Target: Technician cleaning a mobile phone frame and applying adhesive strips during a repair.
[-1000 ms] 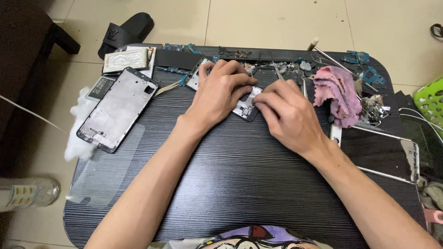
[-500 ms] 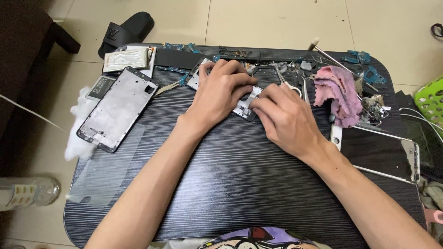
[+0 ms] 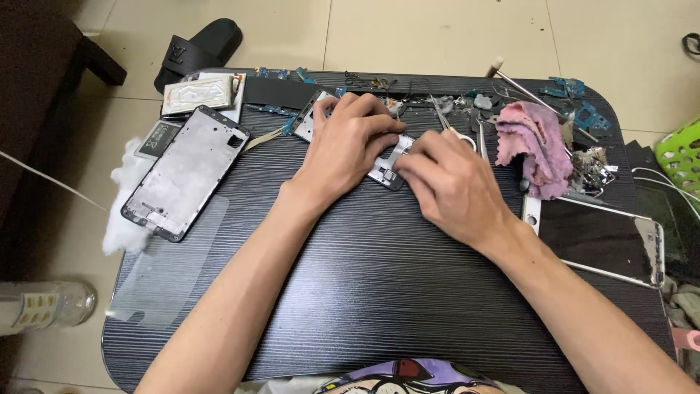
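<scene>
Both hands meet at the far middle of the table (image 3: 379, 292), the left hand (image 3: 346, 149) just left of the right hand (image 3: 452, 186), both on a small phone part (image 3: 388, 169) between them. Left of them a phone frame (image 3: 182, 174) lies on the table, a wad of cotton (image 3: 120, 211) at its left edge and a sheet of film (image 3: 164, 270) nearer the person. A cloth (image 3: 536, 142) sits right of the hands, a screen panel (image 3: 605, 241) nearer than it. Tweezers (image 3: 441, 117) lie behind the right hand. A sandal (image 3: 197, 47) rests on the floor beyond the table.
</scene>
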